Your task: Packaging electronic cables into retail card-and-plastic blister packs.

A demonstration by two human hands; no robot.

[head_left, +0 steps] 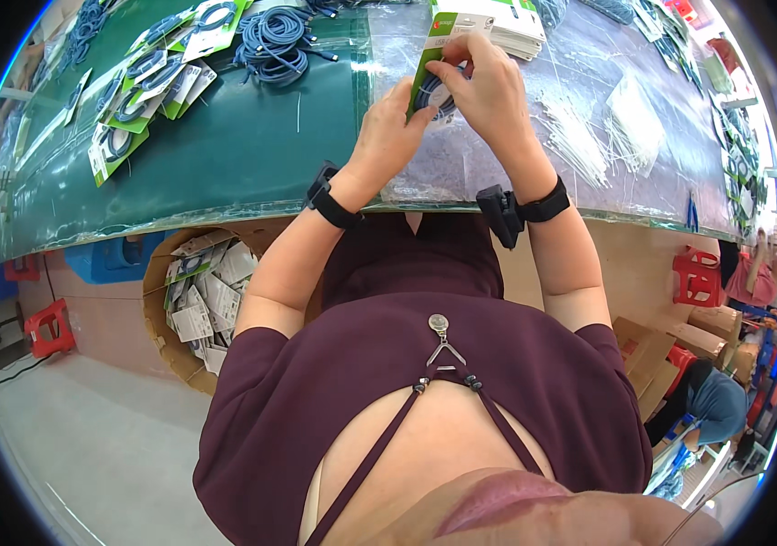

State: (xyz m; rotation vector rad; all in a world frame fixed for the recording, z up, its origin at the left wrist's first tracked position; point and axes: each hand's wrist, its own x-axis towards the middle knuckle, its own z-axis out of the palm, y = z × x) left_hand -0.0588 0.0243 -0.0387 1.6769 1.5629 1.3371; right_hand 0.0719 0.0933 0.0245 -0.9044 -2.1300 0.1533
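Upright above the table, a green and white backing card [438,36] bears a coiled blue cable [430,92]. My left hand [388,135] grips the card and the coil from the left, its thumb against the coil's lower part. My right hand [490,89] is at the card's right side, thumb and fingers pinched together just above the coil. What lies between those fingertips is too small to make out. A stack of white and green cards [518,35] lies just behind my right hand. Thin white cable ties [575,141] lie loose to its right.
Carded cables [138,100] and a heap of loose coiled blue cables [275,44] lie at the left. A clear bag of ties [634,123] is at the right. Below the table's edge stands a cardboard box [159,309] of carded packs. Red stools [698,278] and people are beyond.
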